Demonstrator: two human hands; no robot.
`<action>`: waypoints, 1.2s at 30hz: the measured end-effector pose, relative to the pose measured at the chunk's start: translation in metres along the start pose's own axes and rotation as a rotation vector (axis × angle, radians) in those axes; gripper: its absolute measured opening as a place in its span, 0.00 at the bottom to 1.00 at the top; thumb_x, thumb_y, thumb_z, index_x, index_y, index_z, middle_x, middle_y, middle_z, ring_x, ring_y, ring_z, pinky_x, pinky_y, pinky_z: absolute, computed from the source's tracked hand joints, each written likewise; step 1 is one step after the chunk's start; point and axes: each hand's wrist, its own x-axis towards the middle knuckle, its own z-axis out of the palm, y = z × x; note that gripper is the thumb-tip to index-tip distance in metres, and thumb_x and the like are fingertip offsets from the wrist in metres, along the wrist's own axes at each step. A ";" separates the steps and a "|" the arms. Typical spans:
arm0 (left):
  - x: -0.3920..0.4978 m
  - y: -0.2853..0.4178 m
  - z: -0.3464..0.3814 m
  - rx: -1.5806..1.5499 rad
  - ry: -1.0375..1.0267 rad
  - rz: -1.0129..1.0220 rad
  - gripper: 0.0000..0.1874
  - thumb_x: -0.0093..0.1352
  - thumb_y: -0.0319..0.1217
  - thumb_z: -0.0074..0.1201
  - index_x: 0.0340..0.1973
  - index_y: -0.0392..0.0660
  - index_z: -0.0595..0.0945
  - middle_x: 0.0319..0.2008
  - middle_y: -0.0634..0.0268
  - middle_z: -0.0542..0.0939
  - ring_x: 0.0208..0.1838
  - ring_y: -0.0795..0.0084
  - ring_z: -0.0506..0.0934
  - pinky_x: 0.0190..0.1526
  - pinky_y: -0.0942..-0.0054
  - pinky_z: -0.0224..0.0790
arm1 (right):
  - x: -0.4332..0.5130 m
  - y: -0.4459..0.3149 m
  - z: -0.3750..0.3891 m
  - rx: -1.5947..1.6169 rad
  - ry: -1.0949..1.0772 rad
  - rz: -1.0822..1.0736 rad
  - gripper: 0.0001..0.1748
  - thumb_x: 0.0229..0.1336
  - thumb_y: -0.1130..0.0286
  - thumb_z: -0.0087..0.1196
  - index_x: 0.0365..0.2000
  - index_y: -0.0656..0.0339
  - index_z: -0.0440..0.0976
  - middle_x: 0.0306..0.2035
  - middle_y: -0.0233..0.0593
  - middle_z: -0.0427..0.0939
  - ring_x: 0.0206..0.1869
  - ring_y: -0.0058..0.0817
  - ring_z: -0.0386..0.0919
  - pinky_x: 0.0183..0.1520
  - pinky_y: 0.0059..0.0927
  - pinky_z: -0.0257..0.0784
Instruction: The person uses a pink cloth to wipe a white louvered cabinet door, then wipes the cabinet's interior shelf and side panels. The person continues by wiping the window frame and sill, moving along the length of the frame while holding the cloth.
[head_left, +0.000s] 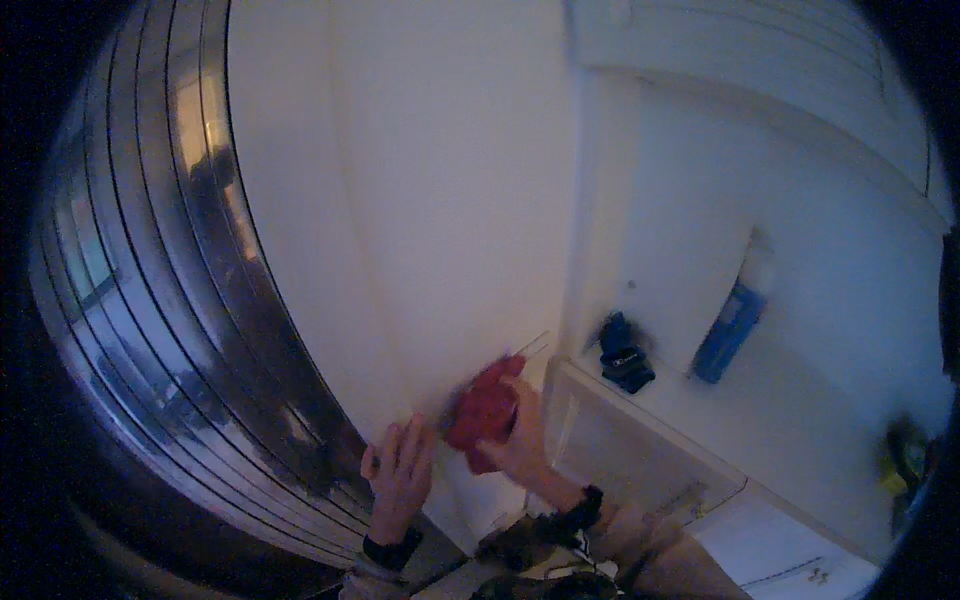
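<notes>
My right hand (525, 442) is closed around a crumpled red cloth (484, 412) and holds it by the lower part of a white wall surface (457, 187). Blur hides whether the cloth touches the surface. A thin light line or wire sticks out above the cloth, too faint to identify. To the left, my left hand (401, 469) is raised with its fingers extended. Nothing shows in it, and it is beside the edge of a glossy slatted panel (300, 405). A dark band circles each wrist.
Reflections cover the dark slatted panel on the left. At right, a dark blue and black object (626, 360) and a blue packet-like item (727, 330) are on a pale surface (795, 405). Farther right is a yellow and black object (900, 465). A white drawer-like panel (637, 457) stands below.
</notes>
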 end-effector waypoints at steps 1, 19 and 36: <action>-0.002 -0.001 0.004 -0.029 0.022 0.011 0.16 0.70 0.32 0.51 0.54 0.56 0.81 0.67 0.72 0.72 0.68 0.66 0.67 0.67 0.54 0.46 | -0.007 0.000 0.006 -0.033 -0.021 -0.136 0.57 0.30 0.62 0.74 0.65 0.58 0.59 0.65 0.52 0.61 0.68 0.55 0.57 0.72 0.53 0.52; 0.040 0.059 0.053 -0.043 -0.394 0.387 0.28 0.69 0.29 0.44 0.66 0.40 0.70 0.76 0.59 0.56 0.77 0.65 0.55 0.75 0.66 0.42 | -0.030 0.043 -0.043 1.032 0.188 0.341 0.40 0.66 0.42 0.49 0.67 0.58 0.56 0.64 0.43 0.67 0.66 0.38 0.67 0.70 0.43 0.63; -0.053 -0.011 0.027 -0.553 0.111 0.268 0.06 0.70 0.38 0.51 0.36 0.58 0.82 0.43 0.72 0.82 0.57 0.65 0.76 0.62 0.47 0.66 | -0.044 -0.017 0.009 0.104 -0.334 0.037 0.45 0.38 0.69 0.70 0.61 0.59 0.64 0.55 0.50 0.70 0.63 0.45 0.68 0.67 0.42 0.64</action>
